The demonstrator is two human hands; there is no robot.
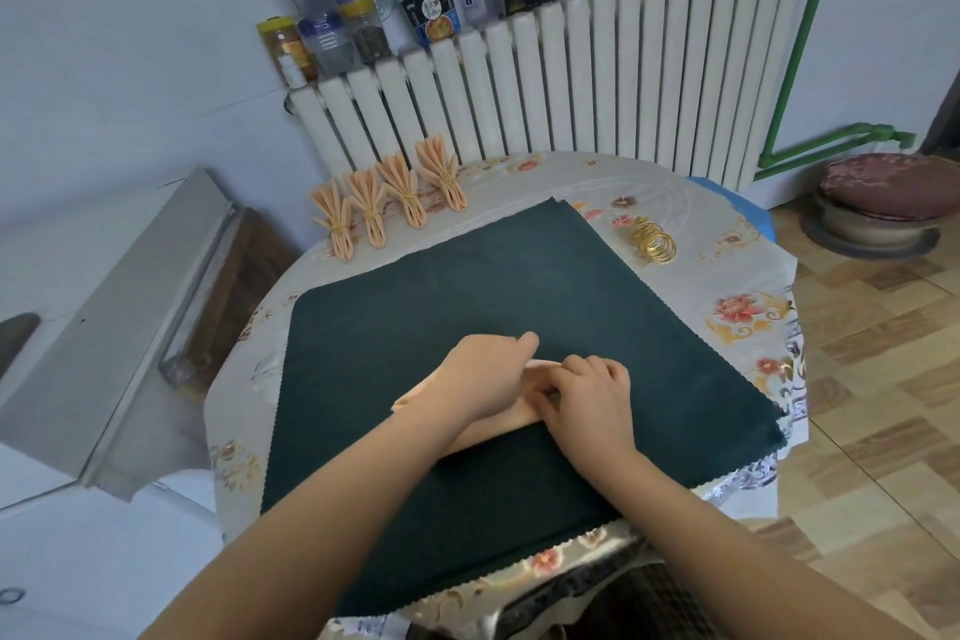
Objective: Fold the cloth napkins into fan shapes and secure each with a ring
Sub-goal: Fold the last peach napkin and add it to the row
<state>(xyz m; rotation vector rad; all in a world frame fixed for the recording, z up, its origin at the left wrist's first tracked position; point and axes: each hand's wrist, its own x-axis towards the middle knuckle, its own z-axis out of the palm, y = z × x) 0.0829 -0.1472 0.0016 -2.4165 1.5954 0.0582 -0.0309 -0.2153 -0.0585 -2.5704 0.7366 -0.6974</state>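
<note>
You are working on the fifth napkin [483, 424] — a peach strip lying at the middle of the dark green cloth [519, 286]. Your left hand [480, 374] is pressing down on it, fingers lying fairly flat, while your right hand [587, 398] is pinching its pleats. Beyond the cloth's far left edge, four finished fans [389, 195] are standing ringed. Off its far right corner, spare gold rings [652, 242] are waiting — so this one seems to be lacking its ring.

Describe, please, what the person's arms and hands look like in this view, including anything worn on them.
Both forearms are bare as far as the frame shows: no sleeves in view. The left hand and right hand wear no gloves, and no rings, watch or bracelet can be seen. Fingernails are too blurred to judge.
</note>
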